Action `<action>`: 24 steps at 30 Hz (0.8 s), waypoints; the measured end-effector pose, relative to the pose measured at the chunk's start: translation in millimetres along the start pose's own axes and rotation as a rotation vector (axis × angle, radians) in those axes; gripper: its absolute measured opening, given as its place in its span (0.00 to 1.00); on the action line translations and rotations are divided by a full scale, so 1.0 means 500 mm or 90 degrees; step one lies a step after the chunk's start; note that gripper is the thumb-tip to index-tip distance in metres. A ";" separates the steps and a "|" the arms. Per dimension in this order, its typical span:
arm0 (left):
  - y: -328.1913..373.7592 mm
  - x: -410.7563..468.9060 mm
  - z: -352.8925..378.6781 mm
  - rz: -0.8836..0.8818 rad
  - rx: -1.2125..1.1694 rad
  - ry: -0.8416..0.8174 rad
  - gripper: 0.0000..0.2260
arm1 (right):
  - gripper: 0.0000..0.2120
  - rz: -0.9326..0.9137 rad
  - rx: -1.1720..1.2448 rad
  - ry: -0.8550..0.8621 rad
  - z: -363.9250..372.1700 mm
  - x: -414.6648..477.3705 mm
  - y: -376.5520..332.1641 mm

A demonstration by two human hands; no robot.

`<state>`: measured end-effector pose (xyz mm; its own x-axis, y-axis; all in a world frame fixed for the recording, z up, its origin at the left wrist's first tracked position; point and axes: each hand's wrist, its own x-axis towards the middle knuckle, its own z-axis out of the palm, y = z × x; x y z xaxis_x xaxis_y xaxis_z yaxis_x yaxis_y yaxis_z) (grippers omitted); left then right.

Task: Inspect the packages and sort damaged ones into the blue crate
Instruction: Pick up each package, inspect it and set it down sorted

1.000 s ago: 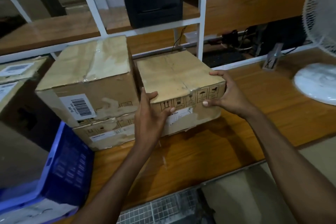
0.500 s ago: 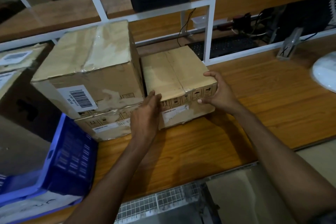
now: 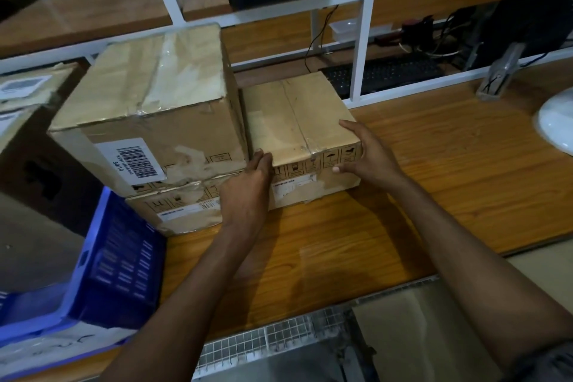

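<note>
Box (image 3: 297, 115) lies flat, seam running away; right hand (image 3: 369, 155) grips corner.

small box (image 3: 297, 121) sits mid surface (image 3: 434, 180), left hand (image 3: 248, 192) at its front-left corner, right hand (image 3: 369, 155) over its front-right corner. just left: big box (image 3: 155, 96) stacked on a flat box (image 3: 183, 211). crate (image 3: 124, 257) off the surface's left edge, lower down. keyboard (image 3: 387, 74) behind, fan base (image 3: 555, 124) at right edge.
</note>
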<state>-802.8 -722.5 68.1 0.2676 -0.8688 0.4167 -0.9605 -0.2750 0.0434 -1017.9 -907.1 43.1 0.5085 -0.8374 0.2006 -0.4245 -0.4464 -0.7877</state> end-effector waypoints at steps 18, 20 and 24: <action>-0.035 -0.049 -0.014 0.099 0.010 -0.080 0.39 | 0.42 -0.101 -0.366 0.017 0.063 -0.037 -0.091; -0.053 -0.082 -0.019 0.087 -0.032 -0.061 0.35 | 0.41 -0.102 -0.345 0.081 0.076 -0.063 -0.107; -0.087 -0.153 -0.048 0.007 -0.119 -0.027 0.21 | 0.32 -0.079 -0.209 0.159 0.125 -0.140 -0.160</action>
<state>-783.4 -634.1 56.1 0.2568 -0.8889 0.3793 -0.9597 -0.1882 0.2088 -972.4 -793.0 55.7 0.3911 -0.8037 0.4484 -0.6084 -0.5914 -0.5293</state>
